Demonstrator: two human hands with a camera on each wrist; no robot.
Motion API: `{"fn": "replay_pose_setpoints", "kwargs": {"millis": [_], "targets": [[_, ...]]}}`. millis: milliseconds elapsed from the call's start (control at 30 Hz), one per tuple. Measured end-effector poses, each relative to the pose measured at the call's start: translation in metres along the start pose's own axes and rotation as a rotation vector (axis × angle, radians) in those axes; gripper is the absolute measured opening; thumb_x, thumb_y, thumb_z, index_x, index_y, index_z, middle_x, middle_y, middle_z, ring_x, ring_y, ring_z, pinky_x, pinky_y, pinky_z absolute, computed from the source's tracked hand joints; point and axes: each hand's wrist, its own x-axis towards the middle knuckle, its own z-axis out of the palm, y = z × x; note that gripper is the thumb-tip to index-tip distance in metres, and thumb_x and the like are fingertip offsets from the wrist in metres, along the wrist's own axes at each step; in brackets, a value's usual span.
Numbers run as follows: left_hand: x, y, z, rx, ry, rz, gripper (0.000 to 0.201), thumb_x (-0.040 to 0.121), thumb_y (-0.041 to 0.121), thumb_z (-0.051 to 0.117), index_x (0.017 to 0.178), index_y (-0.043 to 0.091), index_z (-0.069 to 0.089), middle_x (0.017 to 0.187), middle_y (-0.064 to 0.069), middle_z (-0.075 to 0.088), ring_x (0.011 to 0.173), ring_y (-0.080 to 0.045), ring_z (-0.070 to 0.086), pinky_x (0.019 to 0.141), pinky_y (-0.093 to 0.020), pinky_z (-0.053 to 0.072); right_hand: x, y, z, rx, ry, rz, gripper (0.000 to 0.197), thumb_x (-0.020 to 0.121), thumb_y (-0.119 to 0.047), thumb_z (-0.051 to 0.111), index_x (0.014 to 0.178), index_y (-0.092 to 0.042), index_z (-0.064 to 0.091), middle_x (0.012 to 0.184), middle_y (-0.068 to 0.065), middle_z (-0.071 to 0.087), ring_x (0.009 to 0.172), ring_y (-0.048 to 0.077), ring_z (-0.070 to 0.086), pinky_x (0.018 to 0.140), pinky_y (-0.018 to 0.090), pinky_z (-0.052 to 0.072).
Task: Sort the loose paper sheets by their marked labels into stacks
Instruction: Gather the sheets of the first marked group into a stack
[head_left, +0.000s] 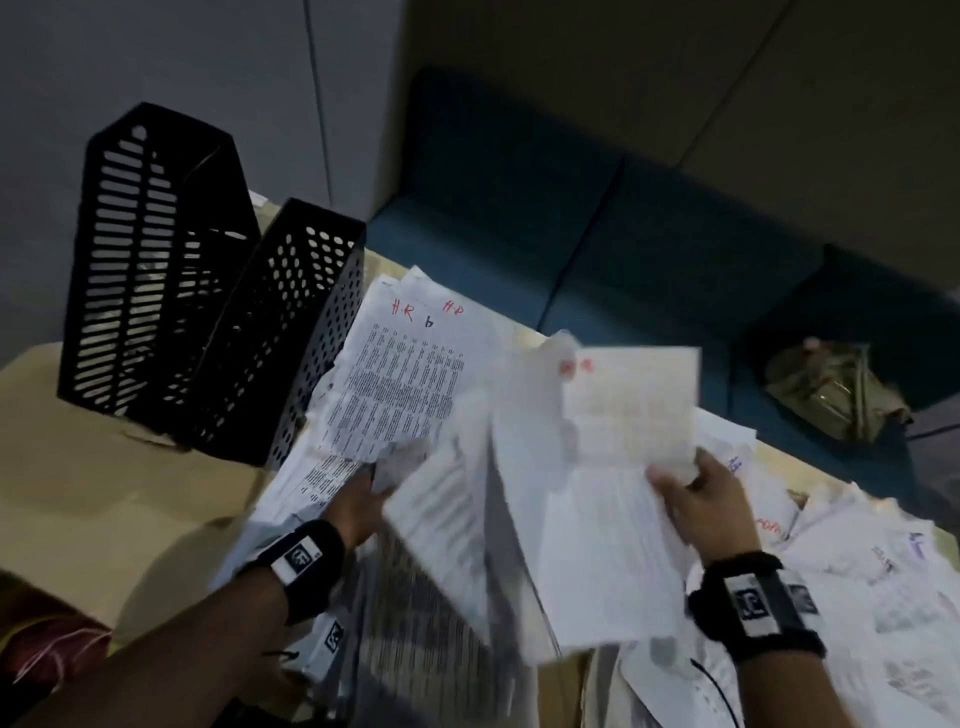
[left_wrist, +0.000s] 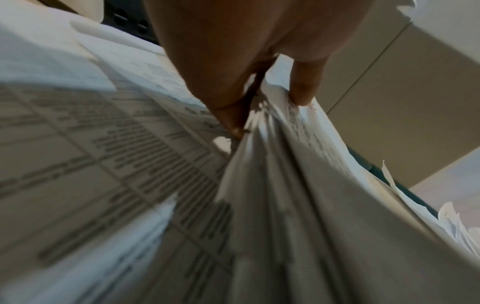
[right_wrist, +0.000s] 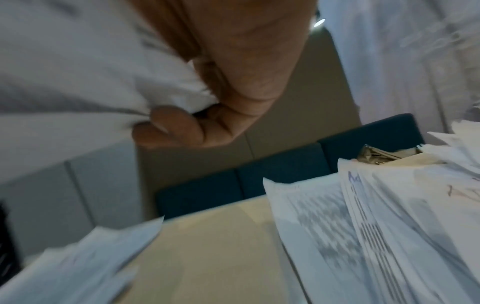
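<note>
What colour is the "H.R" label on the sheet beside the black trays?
Red ink, on the sheet; clearest in the head view.

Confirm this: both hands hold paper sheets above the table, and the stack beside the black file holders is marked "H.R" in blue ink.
Not quite. The stack beside the black file holders is marked "H.R" in red ink, as the head view shows. The rest stands.

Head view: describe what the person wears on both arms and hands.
Both forearms are bare, with no sleeves in view, and the hands are gloveless. Each wrist carries a wide black band: the left band bears a white panel with a square black marker, and the right band bears a similar white marker panel. A thin dark cable trails below the right band. No rings or watches are visible.
</note>
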Motion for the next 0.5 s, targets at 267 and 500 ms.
{"fn": "replay_pose_setpoints", "kwargs": {"millis": [267, 500], "targets": [[-0.016, -0.003, -0.005, -0.054, -0.063, 0.04, 0.026, 0.097, 0.034, 0.052, 0.111, 0.015, 0.063, 0.076, 0.004, 0.074, 0.063, -0.01, 0.069, 0.053, -0.023, 0.052, -0.02, 0.002, 0.111, -0.102, -0.228, 0.012, 0.035, 0.086, -0.012, 0.065, 0.12, -0.022, 0.059, 0.087, 0.006, 0.068, 0.07, 0.017, 0.062, 0.063, 0.017, 0.046], [0.004, -0.032, -0.014, 0.019, -0.045, 0.019, 0.054, 0.078, 0.0, 0.065, 0.122, 0.031, 0.057, 0.101, -0.003, 0.073, 0.088, -0.028, 0.07, 0.058, -0.04, 0.058, -0.017, 0.011, 0.115, 0.045, 0.03, 0.18, 0.015, 0.088, -0.009, 0.057, 0.086, -0.023, 0.064, 0.076, 0.005, 0.069, 0.064, 0.025, 0.065, 0.057, 0.032, 0.057]]}}
